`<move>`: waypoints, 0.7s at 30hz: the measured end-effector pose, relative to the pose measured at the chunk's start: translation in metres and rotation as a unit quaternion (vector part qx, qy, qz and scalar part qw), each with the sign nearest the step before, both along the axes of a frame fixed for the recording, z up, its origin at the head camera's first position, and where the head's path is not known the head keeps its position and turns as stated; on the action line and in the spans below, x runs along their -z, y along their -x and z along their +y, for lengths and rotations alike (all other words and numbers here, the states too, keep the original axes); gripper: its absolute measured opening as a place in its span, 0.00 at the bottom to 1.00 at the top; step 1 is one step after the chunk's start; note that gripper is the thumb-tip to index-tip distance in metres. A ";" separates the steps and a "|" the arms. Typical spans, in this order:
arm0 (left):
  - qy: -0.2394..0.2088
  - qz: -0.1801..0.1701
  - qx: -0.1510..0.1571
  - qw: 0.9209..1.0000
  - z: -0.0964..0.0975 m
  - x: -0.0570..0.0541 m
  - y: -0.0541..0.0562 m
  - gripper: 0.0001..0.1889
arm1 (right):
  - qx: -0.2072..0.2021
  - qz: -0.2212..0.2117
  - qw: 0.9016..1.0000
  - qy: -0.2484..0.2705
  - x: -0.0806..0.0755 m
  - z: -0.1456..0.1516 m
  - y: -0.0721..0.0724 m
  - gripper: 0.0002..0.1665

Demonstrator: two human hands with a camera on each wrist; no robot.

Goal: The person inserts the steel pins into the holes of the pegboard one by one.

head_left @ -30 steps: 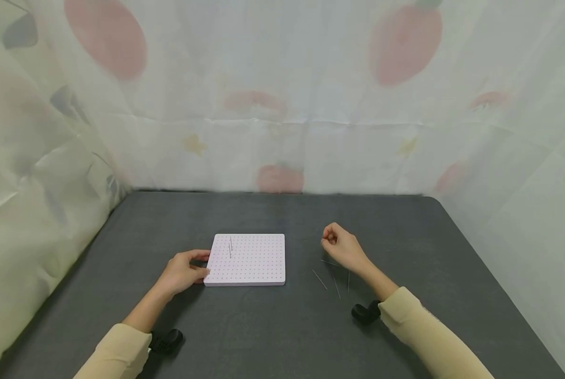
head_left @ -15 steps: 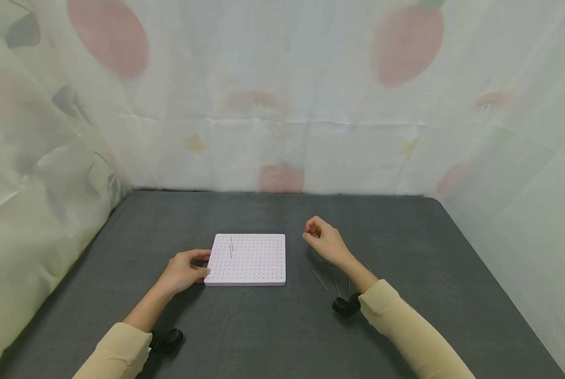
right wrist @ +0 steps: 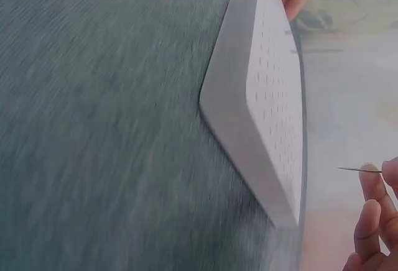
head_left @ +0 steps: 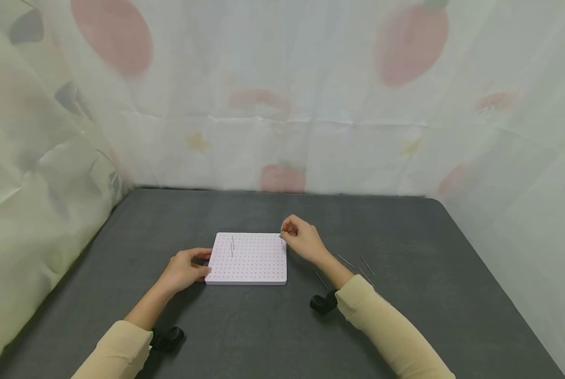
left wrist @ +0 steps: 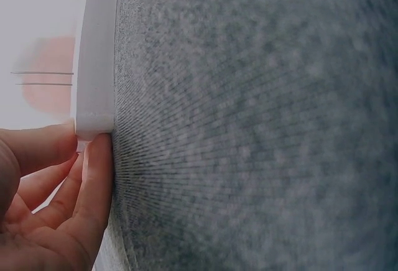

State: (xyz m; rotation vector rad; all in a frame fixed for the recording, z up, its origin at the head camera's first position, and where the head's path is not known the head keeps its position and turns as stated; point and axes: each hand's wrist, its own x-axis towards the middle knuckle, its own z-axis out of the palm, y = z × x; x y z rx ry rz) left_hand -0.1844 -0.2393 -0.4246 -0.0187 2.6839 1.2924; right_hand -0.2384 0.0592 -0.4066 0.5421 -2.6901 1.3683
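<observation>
Left hand [head_left: 180,271] pinches the edge of the perforated board [head_left: 251,266], which lies between both hands; right hand [head_left: 303,239] pinches a thin pin [right wrist: 353,169] above the board. Advisable: align the pin upright over one hole, board braced.

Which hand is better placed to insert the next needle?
Probably the right hand: it pinches a needle near the far right corner of the board, whose left edge the left hand grips.

A: What colour's the board [head_left: 251,266]?
B: White, dotted in rows.
A: The tabletop [head_left: 244,331]?
B: Dark grey. Both sleeves [head_left: 396,334] are plain cream; the curtain [head_left: 339,163] is whitish, printed with pinkish-red fruit shapes [head_left: 282,179] and yellow stars [head_left: 198,141].
</observation>
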 end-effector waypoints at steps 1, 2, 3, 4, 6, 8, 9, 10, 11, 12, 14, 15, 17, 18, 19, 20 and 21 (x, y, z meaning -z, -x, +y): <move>0.000 -0.001 -0.002 1.000 0.000 0.000 0.000 0.25 | -0.002 0.001 1.000 -0.004 0.000 -0.004 0.000 0.03; 0.001 -0.001 -0.002 1.000 0.001 0.000 0.000 0.25 | -0.004 0.001 1.000 -0.007 0.001 -0.007 0.001 0.03; 0.002 -0.001 -0.003 1.000 0.001 -0.001 -0.001 0.25 | -0.007 0.002 1.000 -0.010 0.001 -0.011 0.001 0.03; 0.003 -0.001 -0.001 1.000 0.001 -0.001 -0.001 0.25 | -0.010 0.005 1.000 -0.014 0.002 -0.015 0.001 0.03; 0.006 0.002 -0.002 1.000 0.002 -0.001 -0.001 0.25 | -0.018 0.009 1.000 -0.021 0.003 -0.022 0.001 0.03; 0.008 0.003 -0.003 1.000 0.002 -0.001 -0.002 0.24 | -0.025 0.012 0.999 -0.024 0.004 -0.028 0.002 0.02; 0.009 0.004 -0.003 1.000 0.003 -0.001 -0.002 0.24 | -0.027 0.014 0.999 -0.025 0.004 -0.031 0.002 0.02; 0.010 0.005 -0.001 1.000 0.003 -0.001 -0.002 0.24 | -0.029 0.015 0.999 -0.026 0.005 -0.034 0.002 0.02; 0.010 0.006 -0.003 1.000 0.003 -0.001 -0.003 0.24 | -0.031 0.016 0.999 -0.027 0.005 -0.037 0.002 0.02; 0.010 0.006 -0.002 1.000 0.003 0.000 -0.003 0.24 | -0.033 0.016 0.999 -0.027 0.005 -0.039 0.003 0.02; 0.010 0.008 0.000 1.000 0.003 0.000 -0.003 0.24 | -0.036 0.016 0.999 -0.025 0.005 -0.044 0.003 0.02; 0.011 0.008 0.000 1.000 0.003 0.000 -0.003 0.24 | -0.037 0.017 0.999 -0.025 0.005 -0.046 0.004 0.02; 0.010 0.010 0.002 1.000 0.003 0.000 -0.003 0.24 | -0.037 0.018 0.999 -0.023 0.006 -0.050 0.005 0.02; 0.007 0.010 0.002 1.000 0.003 0.000 -0.003 0.24 | -0.037 0.018 0.999 -0.023 0.006 -0.052 0.006 0.02; 0.004 0.011 0.002 1.000 0.003 0.000 -0.003 0.24 | -0.038 0.019 0.999 -0.023 0.007 -0.053 0.007 0.02; 0.002 0.012 0.002 1.000 0.003 0.001 -0.002 0.24 | -0.037 0.020 0.999 -0.024 0.008 -0.055 0.007 0.02; 0.000 0.012 0.004 1.000 0.002 0.001 -0.002 0.25 | -0.035 0.022 0.999 -0.024 0.009 -0.056 0.008 0.02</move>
